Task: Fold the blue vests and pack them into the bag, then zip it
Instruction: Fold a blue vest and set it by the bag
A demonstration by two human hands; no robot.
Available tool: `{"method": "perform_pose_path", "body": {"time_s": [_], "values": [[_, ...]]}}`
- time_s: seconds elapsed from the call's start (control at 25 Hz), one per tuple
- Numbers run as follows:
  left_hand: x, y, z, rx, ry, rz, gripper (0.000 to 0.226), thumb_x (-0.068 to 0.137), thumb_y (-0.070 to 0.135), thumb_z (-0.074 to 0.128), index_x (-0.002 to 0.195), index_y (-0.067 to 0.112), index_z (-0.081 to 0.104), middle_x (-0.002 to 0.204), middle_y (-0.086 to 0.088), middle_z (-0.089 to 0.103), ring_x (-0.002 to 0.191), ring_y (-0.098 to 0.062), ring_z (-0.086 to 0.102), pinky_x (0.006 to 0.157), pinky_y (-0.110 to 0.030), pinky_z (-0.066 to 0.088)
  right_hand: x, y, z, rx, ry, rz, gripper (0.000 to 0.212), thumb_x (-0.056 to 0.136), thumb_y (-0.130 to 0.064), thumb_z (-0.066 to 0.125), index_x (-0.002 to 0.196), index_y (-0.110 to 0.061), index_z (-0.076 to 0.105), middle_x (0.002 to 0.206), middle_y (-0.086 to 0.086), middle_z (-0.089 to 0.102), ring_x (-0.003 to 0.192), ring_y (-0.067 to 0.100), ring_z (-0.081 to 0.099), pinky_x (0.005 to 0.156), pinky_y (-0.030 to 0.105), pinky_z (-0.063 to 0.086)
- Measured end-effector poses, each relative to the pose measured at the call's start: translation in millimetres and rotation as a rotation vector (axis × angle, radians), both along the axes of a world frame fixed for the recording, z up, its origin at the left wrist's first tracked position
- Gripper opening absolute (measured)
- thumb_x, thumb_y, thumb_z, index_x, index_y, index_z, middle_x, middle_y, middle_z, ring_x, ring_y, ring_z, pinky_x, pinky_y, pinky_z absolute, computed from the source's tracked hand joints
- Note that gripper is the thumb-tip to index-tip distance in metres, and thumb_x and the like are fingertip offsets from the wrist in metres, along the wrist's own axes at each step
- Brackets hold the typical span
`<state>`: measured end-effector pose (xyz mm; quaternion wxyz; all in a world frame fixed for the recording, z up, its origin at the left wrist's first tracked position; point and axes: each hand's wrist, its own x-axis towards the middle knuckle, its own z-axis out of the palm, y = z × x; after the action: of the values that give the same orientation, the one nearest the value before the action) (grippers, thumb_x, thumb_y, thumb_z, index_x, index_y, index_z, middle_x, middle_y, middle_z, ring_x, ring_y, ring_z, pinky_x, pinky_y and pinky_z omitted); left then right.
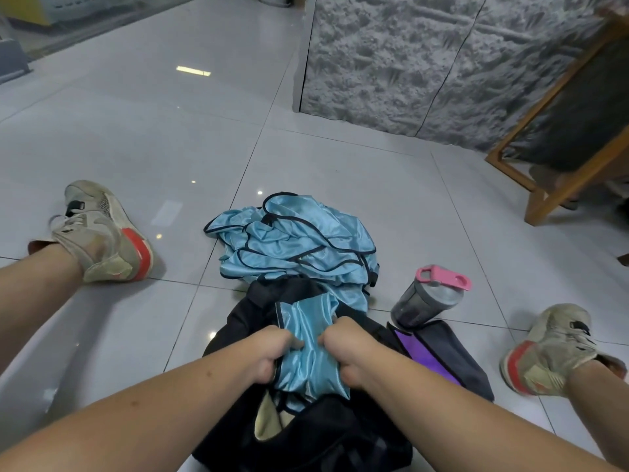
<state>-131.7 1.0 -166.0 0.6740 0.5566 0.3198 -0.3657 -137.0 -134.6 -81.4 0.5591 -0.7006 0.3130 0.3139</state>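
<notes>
**Both hands clamped on a vest over the open bag**

We're looking down at two hands working side by side: the left hand [272, 352] has its fingers curled tight into a bunched, shiny light-blue vest with dark trim [308, 349], and the right hand [347, 349] grips the same cloth just beside it, knuckles up. Neither hand is spread; both are fists closed on fabric. The vest runs lengthwise away from us, its far end lying on the soft black fabric bag [306, 434], its near end dipping into the bag's open mouth. Beyond the bag, touching its far edge, we see a crumpled heap of the same light-blue vests [292, 243] on the glossy grey tiled floor [136, 131]; how many are in that pile we cannot tell. To the right lies one grey shaker bottle with a pink lid [429, 298], tilted against one dark pouch with a purple lining [442, 356]. Two worn beige sneakers with red heels, left one [102, 233], right one [551, 349], flank the scene.
</notes>
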Motion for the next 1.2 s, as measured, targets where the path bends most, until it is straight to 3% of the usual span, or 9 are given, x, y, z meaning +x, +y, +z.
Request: {"method": "perform_pose_path", "body": {"time_s": [0.12,0.24,0.32,0.44,0.56,0.68,0.92,1.12,1.2], "values": [[5,7,-7,0.266,-0.046,-0.051,0.047,0.083,0.007,0.073,0.126,-0.004,0.057,0.109,-0.026,0.071,0.098,-0.043,0.071,0.091,-0.056,0.059,-6,9,-19,-0.101,0.045,0.068,0.022,0.100,0.000,0.038,0.102,-0.007,0.058,0.102,0.016,0.070,0.090,0.033,0.073,0.081,0.044,0.063],[8,20,-10,0.626,-0.131,-0.208,0.067,0.077,0.019,0.083,0.131,0.001,0.047,0.119,-0.018,0.063,0.108,-0.034,0.063,0.096,-0.045,0.055,-8,10,-35,-0.291,-0.015,0.265,0.021,0.098,-0.002,0.038,0.104,-0.010,0.057,0.100,0.009,0.063,0.086,0.022,0.063,0.080,0.033,0.057],[9,32,-10,0.661,-0.166,-0.259,0.049,0.079,0.017,0.083,0.118,-0.002,0.060,0.112,-0.018,0.070,0.096,-0.029,0.068,0.092,-0.044,0.059,-5,8,-42,-0.371,-0.005,0.349,0.019,0.097,-0.002,0.040,0.097,-0.012,0.056,0.096,0.007,0.061,0.081,0.019,0.059,0.075,0.030,0.052],[8,41,-3,0.697,-0.194,-0.387,0.037,0.078,0.022,0.084,0.105,0.004,0.068,0.102,-0.013,0.073,0.091,-0.027,0.071,0.090,-0.043,0.061,6,5,-51,-0.545,0.007,0.439,0.012,0.094,-0.005,0.049,0.099,-0.008,0.059,0.114,0.010,0.066,0.108,0.030,0.065,0.090,0.034,0.054],[3,36,0,0.562,-0.195,-0.470,0.042,0.073,0.027,0.087,0.106,0.009,0.070,0.101,-0.008,0.076,0.091,-0.025,0.074,0.086,-0.040,0.062,9,2,-56,-0.607,-0.026,0.465,0.055,0.091,-0.013,0.060,0.144,-0.006,0.045,0.147,0.013,0.052,0.134,0.033,0.053,0.112,0.048,0.045],[0,30,-10,0.278,-0.085,-0.353,0.048,0.074,0.023,0.086,0.115,0.006,0.070,0.101,-0.011,0.079,0.092,-0.029,0.077,0.090,-0.046,0.061,9,-2,-53,-0.618,-0.084,0.485,0.074,0.093,-0.018,0.065,0.155,-0.005,0.026,0.157,0.014,0.040,0.143,0.032,0.044,0.117,0.047,0.039],[-6,17,-4,0.841,-0.286,-0.348,0.056,0.081,0.018,0.081,0.126,0.007,0.049,0.118,-0.010,0.064,0.108,-0.029,0.064,0.082,-0.033,0.051,13,-16,-58,-0.887,-0.105,0.637,0.053,0.095,-0.007,0.058,0.146,-0.006,0.040,0.154,0.014,0.041,0.144,0.033,0.037,0.118,0.047,0.036],[-6,24,3,0.906,-0.367,-0.294,0.100,0.071,0.032,0.093,0.148,0.007,0.034,0.145,-0.018,0.047,0.134,-0.035,0.050,0.105,-0.040,0.045,15,-20,-55,-0.949,-0.107,0.804,0.050,0.094,-0.005,0.059,0.142,-0.010,0.046,0.148,0.014,0.047,0.141,0.036,0.040,0.120,0.054,0.030],[-1,25,10,0.906,-0.370,-0.223,0.095,0.070,0.044,0.091,0.143,0.008,0.041,0.141,-0.017,0.050,0.132,-0.036,0.050,0.102,-0.042,0.046,16,-20,-54,-0.945,-0.081,0.813,0.047,0.097,-0.008,0.055,0.143,-0.012,0.047,0.148,0.013,0.049,0.140,0.037,0.041,0.120,0.057,0.026]]}}
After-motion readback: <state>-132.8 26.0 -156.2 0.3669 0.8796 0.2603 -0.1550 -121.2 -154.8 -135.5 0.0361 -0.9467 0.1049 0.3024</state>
